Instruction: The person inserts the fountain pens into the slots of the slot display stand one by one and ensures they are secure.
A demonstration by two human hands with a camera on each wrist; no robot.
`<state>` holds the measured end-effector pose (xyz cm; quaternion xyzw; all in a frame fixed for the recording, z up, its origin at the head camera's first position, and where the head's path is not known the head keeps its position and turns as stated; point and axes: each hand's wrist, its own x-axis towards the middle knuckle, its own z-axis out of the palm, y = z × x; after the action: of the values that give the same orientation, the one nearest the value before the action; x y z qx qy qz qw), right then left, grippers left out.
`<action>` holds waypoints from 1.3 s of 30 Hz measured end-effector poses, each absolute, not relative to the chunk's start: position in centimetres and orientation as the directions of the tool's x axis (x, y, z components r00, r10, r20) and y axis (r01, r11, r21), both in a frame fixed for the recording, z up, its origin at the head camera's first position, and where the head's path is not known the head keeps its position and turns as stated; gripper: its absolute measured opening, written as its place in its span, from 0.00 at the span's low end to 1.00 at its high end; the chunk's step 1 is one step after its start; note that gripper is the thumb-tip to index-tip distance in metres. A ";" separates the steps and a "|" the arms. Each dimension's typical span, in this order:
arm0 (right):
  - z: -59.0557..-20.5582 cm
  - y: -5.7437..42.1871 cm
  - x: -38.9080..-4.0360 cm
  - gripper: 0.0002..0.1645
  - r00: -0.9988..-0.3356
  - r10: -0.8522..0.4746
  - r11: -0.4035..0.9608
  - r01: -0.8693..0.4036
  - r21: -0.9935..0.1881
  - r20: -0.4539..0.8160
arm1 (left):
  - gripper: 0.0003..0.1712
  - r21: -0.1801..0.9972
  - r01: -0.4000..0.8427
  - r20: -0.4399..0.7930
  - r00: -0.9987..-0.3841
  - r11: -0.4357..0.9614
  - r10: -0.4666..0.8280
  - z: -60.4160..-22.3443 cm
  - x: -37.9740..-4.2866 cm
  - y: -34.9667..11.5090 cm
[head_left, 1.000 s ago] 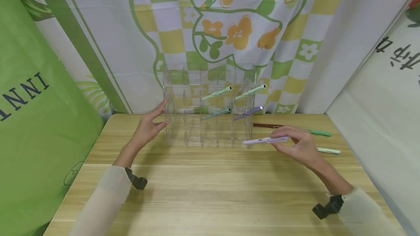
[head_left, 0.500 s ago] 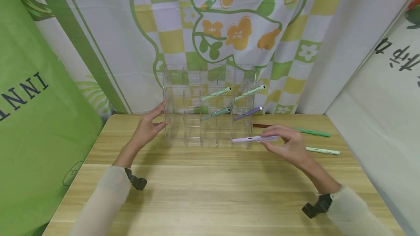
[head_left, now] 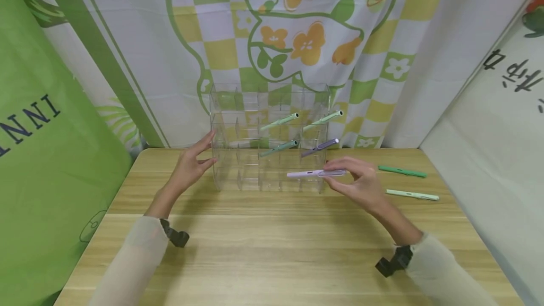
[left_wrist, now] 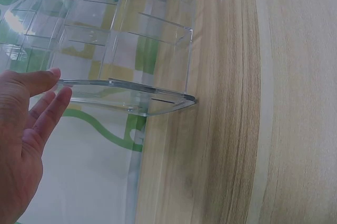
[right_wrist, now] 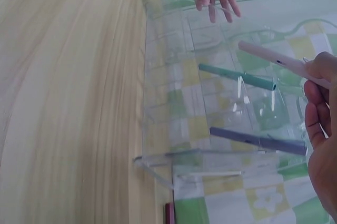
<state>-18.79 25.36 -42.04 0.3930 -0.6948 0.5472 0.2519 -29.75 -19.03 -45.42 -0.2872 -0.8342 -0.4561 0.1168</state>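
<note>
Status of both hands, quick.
Left hand: open, fingers touching the side of the clear rack.
Right hand: holding the lilac pen, pinched between thumb and fingers.

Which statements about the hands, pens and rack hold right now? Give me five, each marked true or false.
The right hand holds a lilac pen. True.
The left hand grips a pen too. False: the left hand touches the side of the clear rack.
The dark purple pen sits in the rack. True.
The bright green pen is in the rack. False: the bright green pen lies on the table.
The teal pen sits in the rack. True.
</note>
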 end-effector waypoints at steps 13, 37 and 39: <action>-41.7 21.8 -19.6 0.21 -0.555 -0.205 0.132 -0.832 -0.539 0.806 | 0.47 0.695 0.581 0.455 -0.811 0.422 0.368 -45.4 -29.7 -19.0; -41.8 16.2 -20.6 0.14 -0.563 -0.053 0.244 -0.808 -0.536 0.825 | 0.47 0.693 0.595 0.470 -0.801 0.408 0.370 -45.3 -29.7 -19.0; -41.9 15.8 -20.8 0.15 -0.566 -0.039 0.253 -0.803 -0.540 0.823 | 0.47 0.693 0.594 0.468 -0.802 0.408 0.371 -45.3 -29.7 -19.0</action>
<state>-20.75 15.75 -41.85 0.2979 -0.7061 0.5335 0.3580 -29.73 -18.99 -45.34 -0.2905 -0.8304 -0.4597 0.1212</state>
